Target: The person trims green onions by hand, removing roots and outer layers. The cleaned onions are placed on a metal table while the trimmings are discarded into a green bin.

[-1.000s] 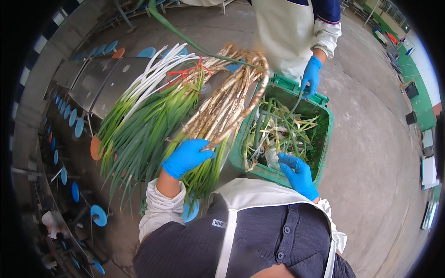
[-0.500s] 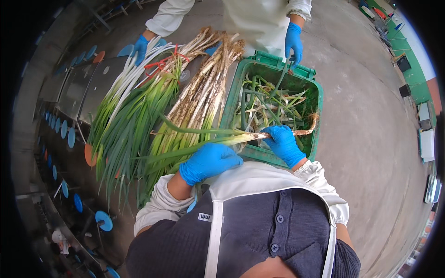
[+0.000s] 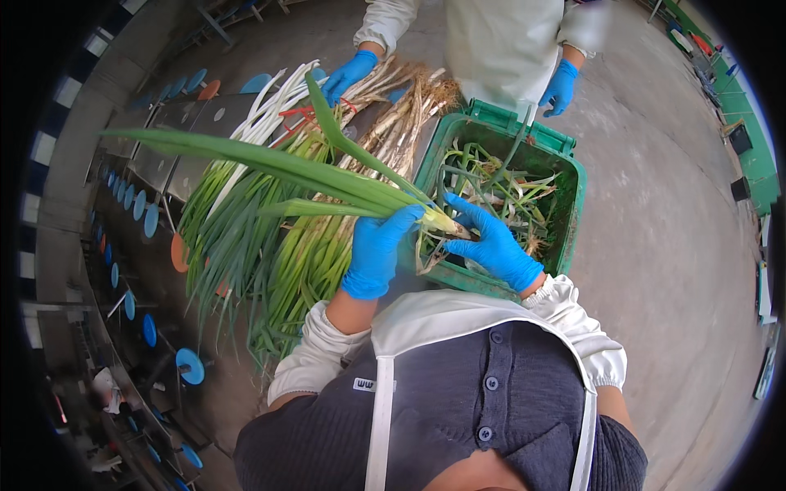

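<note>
Over grey concrete floor (image 3: 647,270), grips long green-leaved, pale-stemmed leek (image 3: 303,171) with blue-gloved left hand (image 3: 377,252), leaves pointing left, pale stem (image 3: 443,222) nearer blue-gloved right hand (image 3: 496,250) of unclear closure.

"What is used as the support?"
"A grey, metallic-looking tabletop (image 3: 196,131), seen bare at the left and largely covered elsewhere."
"What is carried on it?"
"White stalks (image 3: 266,110) and brown-streaked stalks (image 3: 407,123) are laid side by side, with long green leaves (image 3: 237,225) spread toward the near side. Roots are seen at the far end. A red tie (image 3: 304,114) is strung across; which stalks are bound cannot be told."
</note>
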The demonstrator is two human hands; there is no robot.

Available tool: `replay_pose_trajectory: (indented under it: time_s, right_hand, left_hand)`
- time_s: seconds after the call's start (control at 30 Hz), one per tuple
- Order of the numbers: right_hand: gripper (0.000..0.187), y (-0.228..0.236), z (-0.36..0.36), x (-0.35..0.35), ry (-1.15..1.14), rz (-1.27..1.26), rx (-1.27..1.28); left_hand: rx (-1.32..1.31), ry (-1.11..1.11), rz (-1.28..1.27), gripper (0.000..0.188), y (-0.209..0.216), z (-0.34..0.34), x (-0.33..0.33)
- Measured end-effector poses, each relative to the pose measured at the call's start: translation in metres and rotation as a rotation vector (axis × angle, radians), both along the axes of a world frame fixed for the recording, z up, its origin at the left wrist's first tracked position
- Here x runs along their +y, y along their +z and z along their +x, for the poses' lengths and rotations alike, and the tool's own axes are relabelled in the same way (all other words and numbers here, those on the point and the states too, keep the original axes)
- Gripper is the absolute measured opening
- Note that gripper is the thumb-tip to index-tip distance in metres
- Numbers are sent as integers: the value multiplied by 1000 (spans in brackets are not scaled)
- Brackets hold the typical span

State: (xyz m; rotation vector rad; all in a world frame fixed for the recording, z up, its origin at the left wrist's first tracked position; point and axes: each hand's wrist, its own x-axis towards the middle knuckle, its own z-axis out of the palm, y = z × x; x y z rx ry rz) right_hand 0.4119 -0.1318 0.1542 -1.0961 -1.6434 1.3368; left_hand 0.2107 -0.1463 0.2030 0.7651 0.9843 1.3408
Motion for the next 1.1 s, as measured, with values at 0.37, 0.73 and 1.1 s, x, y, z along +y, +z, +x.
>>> replay_pose_trajectory:
  time_s: [0.37, 0.73, 1.1]
  right_hand:
    - [37, 34, 21, 14, -42, -417, 442]
    - [13, -14, 41, 5, -203, -31, -68]
    - [33, -125, 82, -47, -389, 28, -747]
  left_hand:
    - [170, -238, 133, 26, 41, 38, 19]
    - [340, -96, 305, 29, 106, 0, 26]
    - [457, 251, 541, 36, 152, -98, 50]
